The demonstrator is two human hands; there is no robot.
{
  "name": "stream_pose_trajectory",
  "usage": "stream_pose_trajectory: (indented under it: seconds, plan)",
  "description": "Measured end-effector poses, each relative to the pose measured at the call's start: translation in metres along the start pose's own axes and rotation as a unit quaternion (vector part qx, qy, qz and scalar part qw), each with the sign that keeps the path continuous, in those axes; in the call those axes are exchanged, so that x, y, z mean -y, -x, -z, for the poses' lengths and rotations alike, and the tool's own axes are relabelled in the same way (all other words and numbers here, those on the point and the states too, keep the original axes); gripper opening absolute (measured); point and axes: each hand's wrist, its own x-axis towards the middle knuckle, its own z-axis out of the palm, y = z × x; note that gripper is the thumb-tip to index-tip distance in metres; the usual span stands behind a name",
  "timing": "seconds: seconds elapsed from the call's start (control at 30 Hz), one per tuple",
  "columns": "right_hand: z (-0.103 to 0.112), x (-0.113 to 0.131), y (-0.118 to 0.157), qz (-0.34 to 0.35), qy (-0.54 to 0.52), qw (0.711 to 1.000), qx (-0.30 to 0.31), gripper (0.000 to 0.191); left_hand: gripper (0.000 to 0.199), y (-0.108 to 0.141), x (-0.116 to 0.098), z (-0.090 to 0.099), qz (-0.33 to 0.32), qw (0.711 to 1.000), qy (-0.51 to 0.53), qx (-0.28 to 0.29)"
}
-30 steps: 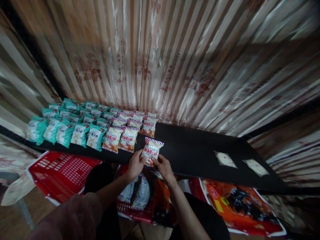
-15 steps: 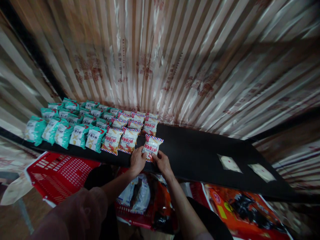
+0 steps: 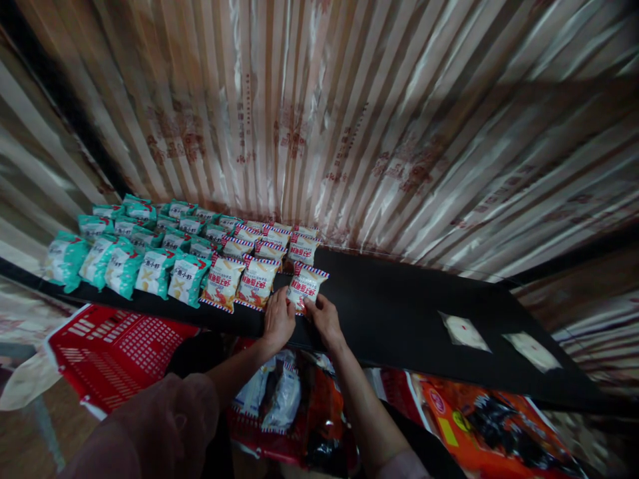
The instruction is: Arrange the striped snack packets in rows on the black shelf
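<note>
A white snack bag (image 3: 305, 285) with red lettering and striped edges stands at the right end of the front row on a black shelf (image 3: 379, 299). My left hand (image 3: 279, 320) grips its lower left side, fingers closed. At the lower right corner, my right hand (image 3: 326, 322) pinches the same bag. Just left of it are matching striped bags, including a front one (image 3: 257, 281), and more stand behind. Farther left, several rows of teal snack bags (image 3: 188, 278) fill the shelf.
Two flat clear packets (image 3: 465, 331) lie on the shelf's right part. Below the shelf are a red basket (image 3: 120, 349) at left, another red basket (image 3: 264, 442) holding bags, and a large orange package (image 3: 479, 426). Striped plastic sheeting (image 3: 319, 120) hangs behind.
Both hands have pushed the striped bag slightly back, closer in line with the front row. It now stands nearer the bag behind it.
</note>
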Motion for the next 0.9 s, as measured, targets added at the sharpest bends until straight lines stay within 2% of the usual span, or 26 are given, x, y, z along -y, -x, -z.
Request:
stream_pose_trajectory:
  seconds: [0.17, 0.3, 0.57, 0.9]
  plan:
    - [-0.004, 0.001, -0.012, 0.017, 0.051, 0.999, -0.005, 0.038, 0.048, 0.0, 0.001, -0.006, -0.037, 0.999, -0.024, -0.016]
    - [-0.008, 0.002, -0.021, 0.031, 0.074, 0.997, -0.01, 0.036, 0.053, -0.002, 0.001, -0.01, -0.042, 0.997, -0.057, -0.019]
    - [-0.015, 0.003, -0.036, 0.044, 0.064, 0.997, -0.01, 0.034, 0.059, -0.006, 0.003, -0.019, -0.051, 0.996, -0.068, -0.035]
    - [-0.021, 0.006, -0.052, 0.06, 0.036, 0.997, -0.01, 0.036, 0.06, -0.019, 0.005, -0.022, -0.051, 0.995, -0.082, -0.023]
